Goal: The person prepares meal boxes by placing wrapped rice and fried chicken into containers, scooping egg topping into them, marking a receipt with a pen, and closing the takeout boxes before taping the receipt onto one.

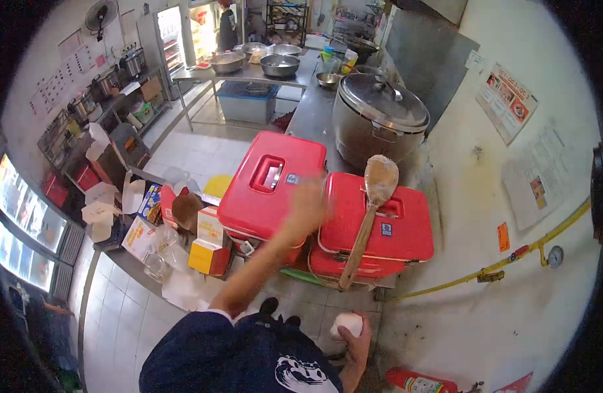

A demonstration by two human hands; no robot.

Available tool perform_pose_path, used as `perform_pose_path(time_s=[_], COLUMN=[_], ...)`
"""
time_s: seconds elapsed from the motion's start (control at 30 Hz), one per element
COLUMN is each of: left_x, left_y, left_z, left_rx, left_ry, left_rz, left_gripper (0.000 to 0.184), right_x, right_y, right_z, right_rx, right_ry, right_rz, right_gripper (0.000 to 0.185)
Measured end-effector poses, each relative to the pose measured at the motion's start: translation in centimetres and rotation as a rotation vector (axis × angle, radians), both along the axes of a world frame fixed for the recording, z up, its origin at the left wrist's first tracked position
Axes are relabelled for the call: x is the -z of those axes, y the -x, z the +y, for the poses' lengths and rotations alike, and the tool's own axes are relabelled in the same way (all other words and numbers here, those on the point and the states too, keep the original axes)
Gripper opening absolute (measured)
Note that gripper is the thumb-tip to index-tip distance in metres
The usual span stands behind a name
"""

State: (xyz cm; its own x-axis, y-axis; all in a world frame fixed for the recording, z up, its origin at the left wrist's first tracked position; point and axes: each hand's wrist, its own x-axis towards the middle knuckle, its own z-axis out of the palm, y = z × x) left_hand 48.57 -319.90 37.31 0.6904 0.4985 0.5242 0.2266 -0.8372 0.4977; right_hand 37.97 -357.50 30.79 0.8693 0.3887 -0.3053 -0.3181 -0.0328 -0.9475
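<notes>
Smeared by motion, my left hand (308, 206) reaches over the gap between two red cooler boxes; whether it touches either one I cannot tell. The left cooler box (249, 209) has a lid with a recessed handle and a front latch. On the lid of the right cooler box (413, 229) rests a long wooden paddle (364, 239), its broad end coated with something pale. Low in the view, my right hand (359, 344) is closed around a small white rounded object (347, 324) whose kind I cannot make out.
A large lidded metal pot (380, 118) stands behind the right cooler. Food cartons (210, 242) and plastic bags (167, 245) crowd the left. Metal bowls (280, 64) sit on a far table. A yellow pipe (472, 272) and a fire extinguisher (421, 381) are at right. Another person (227, 29) stands far back.
</notes>
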Motion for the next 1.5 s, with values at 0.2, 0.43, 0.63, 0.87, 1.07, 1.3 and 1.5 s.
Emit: perform_pose_path(time_s=[0.2, 0.43, 0.63, 0.87, 1.07, 1.3, 1.5], left_x=[-1.3, -3.6, -0.6, 1.9, 1.1, 0.2, -0.2], left_y=[5.4, 5.1, 9.4, 16.6, 16.4, 13.1, 8.1], left_z=[17.8, 18.4, 28.9, 27.6, 27.2, 28.1, 27.1], left_rx=[-0.39, -0.175, 0.016, 0.14, 0.099, 0.127, 0.133], left_ry=[-0.035, 0.065, 0.769, 1.217, 1.071, 0.868, 0.354], left_rz=[0.458, 0.452, 0.18, -0.119, -0.061, 0.065, 0.282], left_gripper=[0.117, 0.109, 0.065, 0.064, 0.063, 0.062, 0.063], right_x=[1.3, -9.5, -14.1, -6.3, 4.6, 1.0, -8.3], right_y=[-1.3, -2.9, -4.4, -11.1, -14.8, -12.0, -5.7], right_z=[-3.1, 3.6, 17.2, 37.5, 47.3, 43.7, 29.4], right_rx=[-0.115, -0.327, -0.222, -0.561, -1.219, -1.068, -0.611], right_ry=[0.083, 0.073, -0.004, 0.473, 0.891, 0.897, 0.696], right_rz=[-0.099, -0.213, -0.472, -0.896, -0.718, -1.087, -0.733], right_gripper=[0.079, 0.081, 0.076, 0.076, 0.071, 0.032, 0.045])
